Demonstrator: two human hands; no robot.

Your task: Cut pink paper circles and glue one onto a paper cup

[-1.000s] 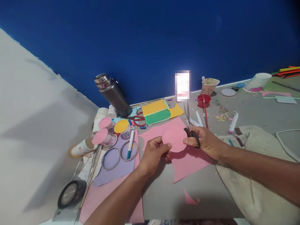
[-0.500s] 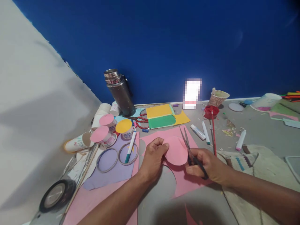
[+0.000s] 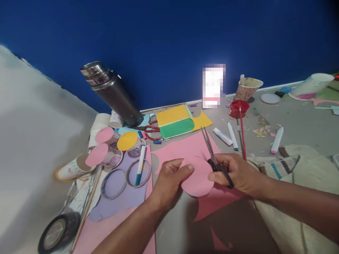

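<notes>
My left hand (image 3: 172,180) pinches the left side of a round pink paper disc (image 3: 197,181), thumb on top. In my right hand (image 3: 230,171) is a pair of dark-handled scissors (image 3: 210,144), its blades slightly apart and pointing away from me, beyond the disc's right edge. The right thumb lies against the disc's right edge. Beneath both hands lies a larger pink sheet (image 3: 212,208) with a curved cut-out. A thin pink scrap (image 3: 217,240) rests nearer to me.
To the left are paper cups with pink and yellow tops (image 3: 127,141), tape rings (image 3: 113,183) and a leaning flask (image 3: 113,93). Yellow and green paper (image 3: 174,121) lies behind. Markers (image 3: 233,135), a red brush (image 3: 242,134) and beige cloth (image 3: 315,169) are on the right.
The disc has come nearer to me and turned a little. The scissors have shifted slightly left and point more upright, and my right thumb now meets the disc's edge. The view has tilted.
</notes>
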